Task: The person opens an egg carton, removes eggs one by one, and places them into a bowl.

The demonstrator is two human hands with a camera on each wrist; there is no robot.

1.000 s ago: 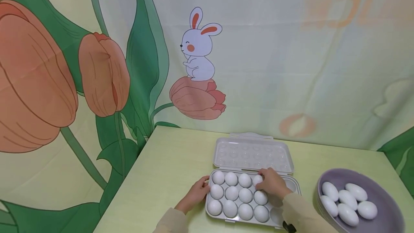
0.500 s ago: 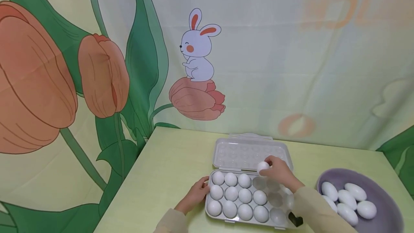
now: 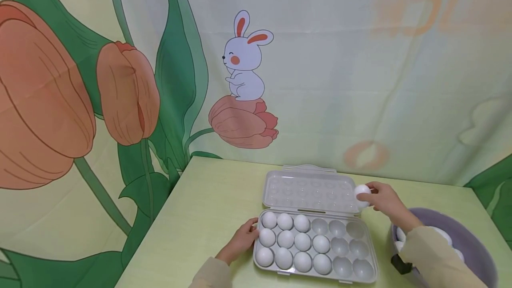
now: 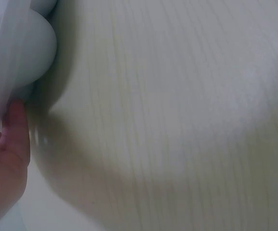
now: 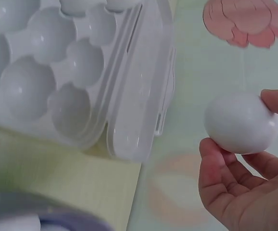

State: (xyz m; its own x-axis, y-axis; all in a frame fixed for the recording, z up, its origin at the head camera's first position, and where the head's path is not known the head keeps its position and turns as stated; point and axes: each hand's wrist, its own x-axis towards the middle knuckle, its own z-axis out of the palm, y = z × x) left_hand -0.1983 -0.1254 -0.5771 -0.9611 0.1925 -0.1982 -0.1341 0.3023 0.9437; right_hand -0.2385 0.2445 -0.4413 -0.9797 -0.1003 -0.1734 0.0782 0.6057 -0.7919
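My right hand [image 3: 386,200] pinches a white egg [image 5: 240,122] between thumb and fingers, up in the air by the right end of the open lid [image 3: 312,192]. The grey plastic egg box [image 3: 362,249] lies below it, with white eggs filling its left side and the cups on the right bare. At the box's left end, my left hand [image 3: 241,240] grips the rim. In the left wrist view, thumb and fingers [image 4: 18,130] sit on either side of that rim, beside the rounded underside of a cup [image 4: 35,50].
A purple bowl [image 3: 480,263] stands at the table's right, holding several white eggs [image 3: 442,234], partly covered by the right sleeve [image 3: 432,252]. Behind the pale table [image 3: 212,199] hangs a backdrop [image 3: 320,79] printed with tulips and a rabbit.
My right hand has lifted an egg out of the back row and carried it rightward past the lid, leaving that cup bare. The left hand stays on the box.
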